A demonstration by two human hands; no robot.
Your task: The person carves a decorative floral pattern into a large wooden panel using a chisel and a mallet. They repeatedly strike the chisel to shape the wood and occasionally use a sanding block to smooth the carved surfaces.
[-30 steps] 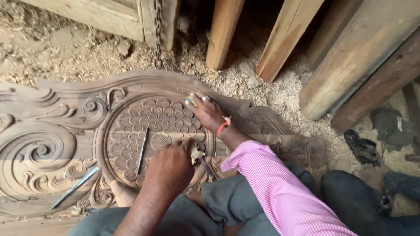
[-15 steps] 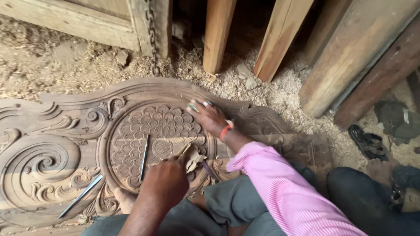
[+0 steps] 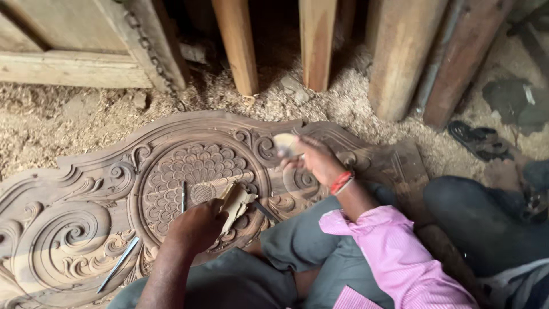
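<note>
Sawdust (image 3: pixel 68 120) covers the floor around a carved wooden panel (image 3: pixel 86 229), with timber posts (image 3: pixel 237 46) leaning beyond its top edge and sandals (image 3: pixel 477 140) off to the right. Chisels (image 3: pixel 117 265) lie on the carving. The left hand (image 3: pixel 197 226) is closed around a pale mallet (image 3: pixel 237 203) over the round medallion. The right hand (image 3: pixel 317 160), raised above the panel's upper edge, grips a blurred pale piece (image 3: pixel 286 144).

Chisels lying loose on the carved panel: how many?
3: one chisel upright in the round medallion, one lower left on the scrollwork, one beside the left hand. Others may be hidden.
</note>
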